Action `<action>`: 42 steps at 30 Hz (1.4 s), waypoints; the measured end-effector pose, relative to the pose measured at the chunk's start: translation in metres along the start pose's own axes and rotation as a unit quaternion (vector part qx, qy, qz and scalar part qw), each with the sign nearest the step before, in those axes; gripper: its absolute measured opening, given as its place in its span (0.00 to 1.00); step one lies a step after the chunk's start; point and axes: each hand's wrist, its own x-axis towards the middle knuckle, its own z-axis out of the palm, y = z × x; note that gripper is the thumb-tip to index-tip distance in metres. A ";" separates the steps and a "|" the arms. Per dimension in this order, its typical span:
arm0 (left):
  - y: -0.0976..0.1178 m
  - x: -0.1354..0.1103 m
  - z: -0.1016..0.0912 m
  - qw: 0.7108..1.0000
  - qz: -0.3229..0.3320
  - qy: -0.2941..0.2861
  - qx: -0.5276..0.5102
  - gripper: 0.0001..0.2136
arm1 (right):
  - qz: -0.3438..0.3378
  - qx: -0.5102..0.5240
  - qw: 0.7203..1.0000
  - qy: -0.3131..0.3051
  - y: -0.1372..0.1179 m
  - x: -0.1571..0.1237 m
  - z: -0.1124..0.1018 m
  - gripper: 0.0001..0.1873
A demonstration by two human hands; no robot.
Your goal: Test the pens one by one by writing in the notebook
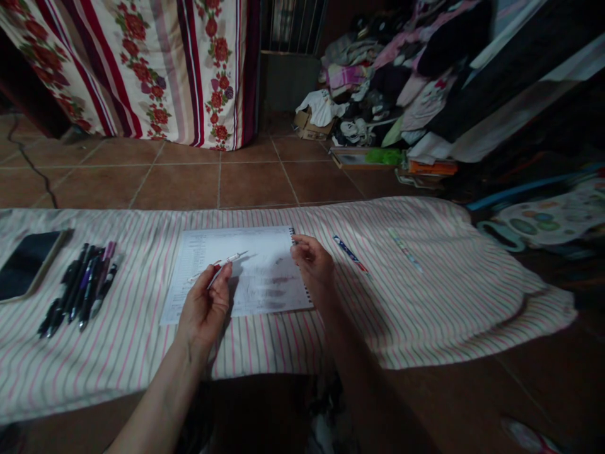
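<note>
The left hand [205, 309] pinches one clear pen [225, 263] between thumb and fingertips, above one spiral notebook [246, 290] lying on the striped cloth [425, 296] spread over the floor. The right hand [312, 265] rests curled at the notebook's right edge; whether it holds anything I cannot tell. Two more pens [350, 253] lie to the right, about eight dark pens [80, 287] and one phone [28, 263] to the left.

A lived-in home room: tiled floor [198, 183], floral curtain [142, 63], and heaped clothes [387, 75] against the wall.
</note>
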 end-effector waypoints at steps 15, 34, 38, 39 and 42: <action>0.001 0.001 0.001 1.000 -0.002 -0.001 0.009 0.11 | -0.135 -0.318 0.932 -0.109 0.011 -0.011 0.009 0.14; 0.002 -0.003 0.001 1.000 -0.004 -0.006 0.013 0.10 | -0.130 -0.329 0.930 -0.100 0.002 -0.013 0.010 0.07; 0.002 -0.001 -0.001 1.000 -0.002 -0.006 0.020 0.10 | -0.076 -0.211 0.970 -0.096 -0.001 -0.011 0.013 0.07; 0.002 0.000 -0.001 1.000 -0.003 -0.007 0.020 0.10 | -0.054 -0.169 0.980 -0.094 -0.002 -0.011 0.014 0.07; 0.003 0.002 -0.002 1.000 0.001 -0.011 0.018 0.10 | 0.021 -0.030 0.995 -0.098 -0.005 -0.010 0.018 0.07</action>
